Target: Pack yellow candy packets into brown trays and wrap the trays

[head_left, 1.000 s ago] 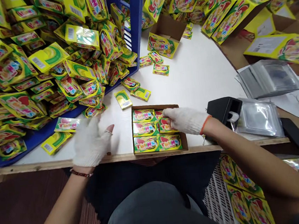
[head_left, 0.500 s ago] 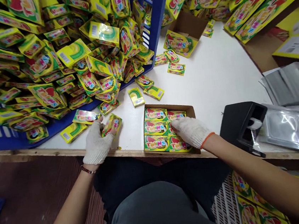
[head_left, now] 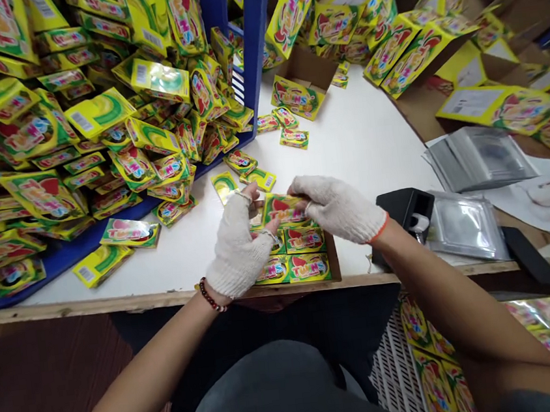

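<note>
A brown-edged box (head_left: 333,257) sits at the table's front edge, holding several small yellow-green TWINS packs (head_left: 309,266) in rows. Above its upper part, a TWINS pack (head_left: 282,210) is pinched by my gloved right hand (head_left: 341,209), which reaches in from the right. My gloved left hand (head_left: 240,246) is over the left side of the box, thumb and fingers apart around the left end of that same pack; whether it touches the pack is hard to tell. Two loose packs (head_left: 130,233) lie on the table to the left.
A blue crate (head_left: 258,44) heaped with packs fills the left. Several loose packs lie near it on the white table (head_left: 366,137). To the right are a black dispenser (head_left: 403,209), clear plastic trays (head_left: 468,225) and open display boxes (head_left: 293,96).
My left hand has moved right, from the loose packs to the box, and no longer holds a pack on the left. My right hand has lifted slightly and now grips a pack. The view has shifted.
</note>
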Tool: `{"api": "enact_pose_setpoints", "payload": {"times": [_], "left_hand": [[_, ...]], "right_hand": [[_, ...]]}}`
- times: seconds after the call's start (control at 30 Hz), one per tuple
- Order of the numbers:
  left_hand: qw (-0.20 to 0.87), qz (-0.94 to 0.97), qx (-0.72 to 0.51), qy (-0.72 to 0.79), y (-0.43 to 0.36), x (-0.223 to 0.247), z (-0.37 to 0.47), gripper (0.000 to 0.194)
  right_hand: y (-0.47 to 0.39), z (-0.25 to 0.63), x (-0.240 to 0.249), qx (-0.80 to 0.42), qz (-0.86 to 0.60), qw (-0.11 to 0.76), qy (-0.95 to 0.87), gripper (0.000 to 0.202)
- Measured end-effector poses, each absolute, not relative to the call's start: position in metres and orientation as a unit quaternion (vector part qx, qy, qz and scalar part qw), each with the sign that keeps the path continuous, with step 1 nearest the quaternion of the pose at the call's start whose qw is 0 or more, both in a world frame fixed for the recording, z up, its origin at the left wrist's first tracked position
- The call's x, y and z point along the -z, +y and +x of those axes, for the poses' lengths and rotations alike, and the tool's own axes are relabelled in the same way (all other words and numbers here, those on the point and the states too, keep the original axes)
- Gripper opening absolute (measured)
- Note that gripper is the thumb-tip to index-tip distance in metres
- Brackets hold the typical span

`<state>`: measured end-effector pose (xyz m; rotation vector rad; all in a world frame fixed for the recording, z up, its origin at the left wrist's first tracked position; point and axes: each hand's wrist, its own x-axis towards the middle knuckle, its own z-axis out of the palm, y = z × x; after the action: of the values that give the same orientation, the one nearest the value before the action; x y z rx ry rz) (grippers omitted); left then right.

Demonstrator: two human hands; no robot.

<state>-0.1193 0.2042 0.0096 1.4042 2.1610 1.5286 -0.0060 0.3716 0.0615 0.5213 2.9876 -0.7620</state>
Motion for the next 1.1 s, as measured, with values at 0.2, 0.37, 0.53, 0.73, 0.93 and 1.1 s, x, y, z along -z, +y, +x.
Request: {"api": "enact_pose_setpoints", "payload": {"times": [0.2, 0.37, 0.53, 0.73, 0.93, 1.1], "left_hand": [[0.058, 0.613, -0.334, 0.714, 0.229, 0.011, -0.117, 0.031], [0.074, 0.674, -0.216, 0.702, 0.248, 0.009, -0.112, 0.032], [0.109, 0.664, -0.147, 0.725, 0.247, 0.009, -0.114, 0.016], [0.077, 0.691, -0.106, 0.711, 0.245, 0.015, -0.111, 0.023], [0.081, 0.732, -0.057, 0.674, 0.25, 0.015, -0.105, 0.044], [0.091, 0.739, -0.049, 0.665, 0.256, 0.012, -0.104, 0.048]], "right_hand": [[0.387, -0.004, -0.029, 0.033, 0.27, 0.148, 0.951, 0.029], [0.391, 0.003, -0.018, 0.027, 0.23, 0.141, 0.962, 0.029], [0.396, 0.003, -0.021, -0.016, 0.201, 0.153, 0.967, 0.029], [0.378, -0.008, -0.021, -0.073, 0.186, 0.209, 0.957, 0.03], [0.358, -0.008, -0.005, -0.083, 0.173, 0.256, 0.947, 0.038], [0.373, -0.014, -0.016, -0.029, 0.145, 0.306, 0.941, 0.037]]}}
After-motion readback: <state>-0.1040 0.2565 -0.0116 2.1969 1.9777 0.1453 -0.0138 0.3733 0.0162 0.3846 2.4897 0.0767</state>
